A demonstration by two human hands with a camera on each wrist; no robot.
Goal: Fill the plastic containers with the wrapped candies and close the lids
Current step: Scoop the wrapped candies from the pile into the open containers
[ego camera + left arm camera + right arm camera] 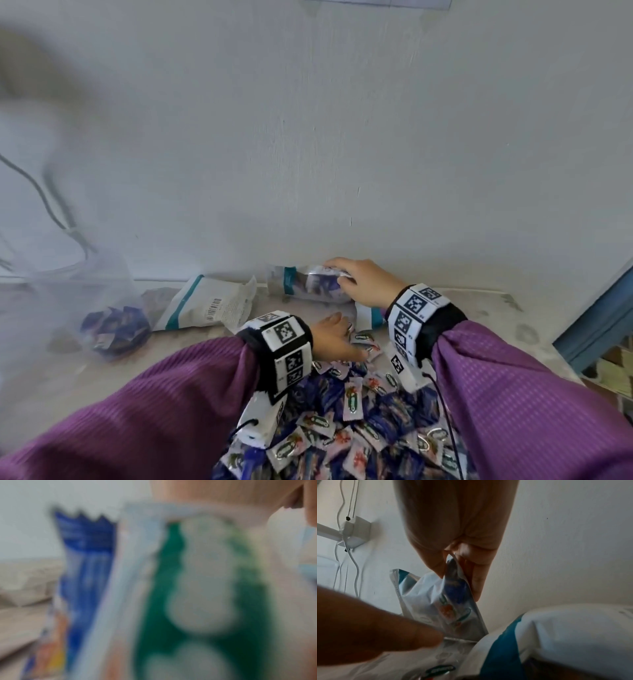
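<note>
A heap of wrapped candies [359, 421], blue, white and green, lies on the table in front of me. My left hand [356, 349] rests on the heap's far edge with its fingers stretched out. The left wrist view is a blur of a blue wrapper [85, 561] and a green-white wrapper [205, 588]. My right hand [342, 274] pinches the top edge of a candy bag [308, 284] that stands against the wall; the right wrist view shows the pinch [453, 568] on the bag [450, 608]. A clear plastic container [68, 291] at the left holds blue candies [113, 329].
A white-and-teal bag [205, 305] lies flat left of the held one. Another [368, 313] sits under my right wrist, also in the right wrist view [556, 635]. The wall stands close behind. Cables [51, 205] and a white wall box [356, 534] are at the left, a blue frame [599, 308] at the right.
</note>
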